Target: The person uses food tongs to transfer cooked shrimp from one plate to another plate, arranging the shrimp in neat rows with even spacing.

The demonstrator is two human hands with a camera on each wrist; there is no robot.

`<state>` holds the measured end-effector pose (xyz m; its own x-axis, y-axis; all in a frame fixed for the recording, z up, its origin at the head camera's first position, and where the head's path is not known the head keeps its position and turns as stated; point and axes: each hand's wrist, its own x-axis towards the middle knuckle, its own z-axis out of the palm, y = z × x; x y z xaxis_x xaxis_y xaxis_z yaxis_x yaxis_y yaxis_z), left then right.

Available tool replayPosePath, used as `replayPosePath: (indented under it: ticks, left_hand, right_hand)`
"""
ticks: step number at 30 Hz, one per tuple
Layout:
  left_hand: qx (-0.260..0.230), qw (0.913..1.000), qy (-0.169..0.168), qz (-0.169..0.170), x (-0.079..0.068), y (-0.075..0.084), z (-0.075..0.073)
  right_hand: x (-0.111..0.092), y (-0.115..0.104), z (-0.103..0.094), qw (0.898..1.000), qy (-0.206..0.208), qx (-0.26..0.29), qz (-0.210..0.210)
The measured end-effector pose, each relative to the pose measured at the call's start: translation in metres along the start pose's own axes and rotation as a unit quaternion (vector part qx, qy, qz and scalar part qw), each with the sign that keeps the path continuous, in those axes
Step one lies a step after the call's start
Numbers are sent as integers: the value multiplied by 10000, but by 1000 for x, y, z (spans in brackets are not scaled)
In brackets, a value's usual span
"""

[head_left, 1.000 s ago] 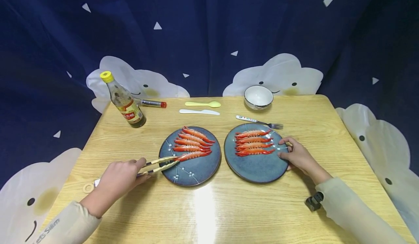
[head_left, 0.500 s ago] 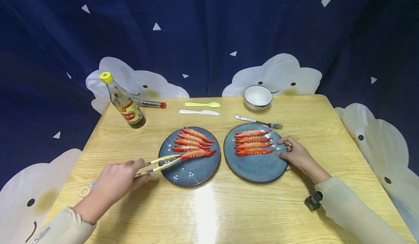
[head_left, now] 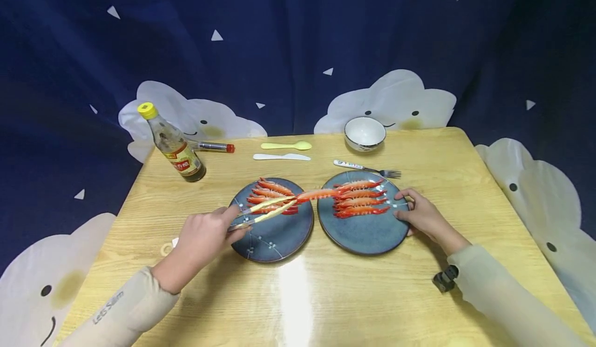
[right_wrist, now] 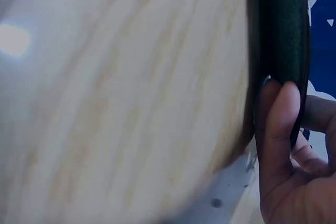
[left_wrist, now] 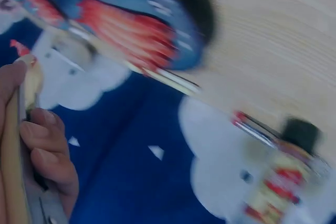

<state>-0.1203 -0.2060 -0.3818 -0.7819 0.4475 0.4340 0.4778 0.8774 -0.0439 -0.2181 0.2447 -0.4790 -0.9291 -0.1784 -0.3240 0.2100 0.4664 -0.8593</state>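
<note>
My left hand (head_left: pixel 207 236) grips a pair of tongs (head_left: pixel 272 208) with pale yellow tips. Between the tips a red-orange shrimp (head_left: pixel 317 195) is pinched by one end, spanning the space between two blue plates. On the left plate (head_left: pixel 284 243), several more shrimps (head_left: pixel 267 194) lie side by side, partly behind the tongs. The right plate (head_left: pixel 365 238) bears a neat row of several shrimps (head_left: pixel 360 201), and the held shrimp's far end overlaps that row in the head view. My right hand (head_left: pixel 426 217) pinches the right plate's rim, fingertips (right_wrist: pixel 286 103) over its edge in the right wrist view.
A sauce bottle (head_left: pixel 179 150) with a yellow cap stands at the back left, beside a brush (head_left: pixel 214 146). Along the back lie a yellow spoon (head_left: pixel 286 145), a white knife (head_left: pixel 281 156) and a fork (head_left: pixel 368 169). A white bowl (head_left: pixel 365 134) stands behind the fork.
The tongs have lifted one shrimp off the left plate and carried it rightward toward the right plate. My left hand has moved right and away from me. The right hand keeps its hold.
</note>
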Motion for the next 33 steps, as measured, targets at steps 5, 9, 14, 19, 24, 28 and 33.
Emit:
replayPosePath:
  ticks: [5, 9, 14, 19, 24, 28, 33]
  left_hand:
    - [-266, 9994, -117, 195, 26, 31, 24]
    - [-346, 9979, -430, 337, 35, 52, 41]
    - [-164, 9960, -812, 322, 39, 69, 54]
    - [-204, 9939, -1075, 164, 42, 78, 57]
    - [-159, 9924, -1221, 58, 46, 82, 55]
    - [-108, 9911, -1330, -8, 46, 83, 52]
    - [-153, 9888, -1480, -80, 48, 87, 50]
  right_hand:
    - [0, 3, -5, 9995, -110, -250, -154]
    - [1, 4, -3, 9998, -73, -123, -156]
    - [0, 2, -4, 9999, -51, -85, -105]
    - [0, -2, -8, 9994, -299, -144, 17]
    - [0, -5, -8, 9988, -480, 42, 22]
    - [0, -4, -9, 9979, -628, 163, -52]
    - [1, -3, -10, 9969, -714, 330, 0]
